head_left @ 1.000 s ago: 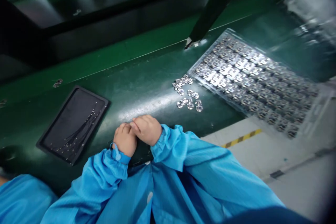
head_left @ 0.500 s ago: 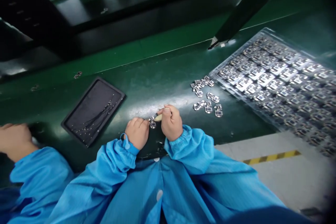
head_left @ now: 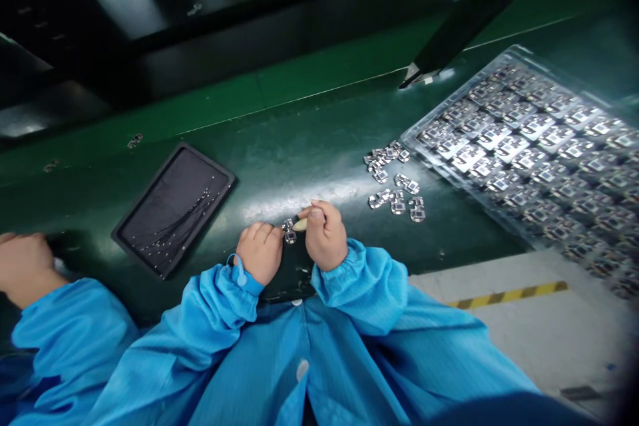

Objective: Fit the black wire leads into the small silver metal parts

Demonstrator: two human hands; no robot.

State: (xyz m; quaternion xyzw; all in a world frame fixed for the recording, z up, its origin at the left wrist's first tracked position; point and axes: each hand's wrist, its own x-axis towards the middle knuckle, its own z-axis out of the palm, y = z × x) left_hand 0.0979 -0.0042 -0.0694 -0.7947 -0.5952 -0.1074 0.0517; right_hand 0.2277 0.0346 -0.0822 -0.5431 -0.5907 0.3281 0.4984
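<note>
My left hand point(head_left: 259, 251) is closed, its fingertips on the edge of a small silvery electronic part point(head_left: 290, 235) on the green bench. Closed in a pinch, my right hand point(head_left: 326, 237) grips a short pale, tapered tool point(head_left: 300, 224), whose tip meets or nearly meets that part. A blue wrist strap point(head_left: 243, 275) circles my left wrist. To the left lies a black tray point(head_left: 136, 214) holding several thin dark wires point(head_left: 186, 219) with bright ends. Several similar silvery parts point(head_left: 398, 200) are scattered to the right of my right hand.
A large clear plastic tray point(head_left: 424, 158) with rows of the silvery parts covers the bench's right side. A dark post point(head_left: 449, 33) stands behind it. At far left is another person's hand point(head_left: 27, 265) in a blue sleeve. Two small parts point(head_left: 134, 140) lie at the back left.
The view has shifted slightly, so the black tray appears a little further left. Both hands keep nearly the same position on the part and the tool.
</note>
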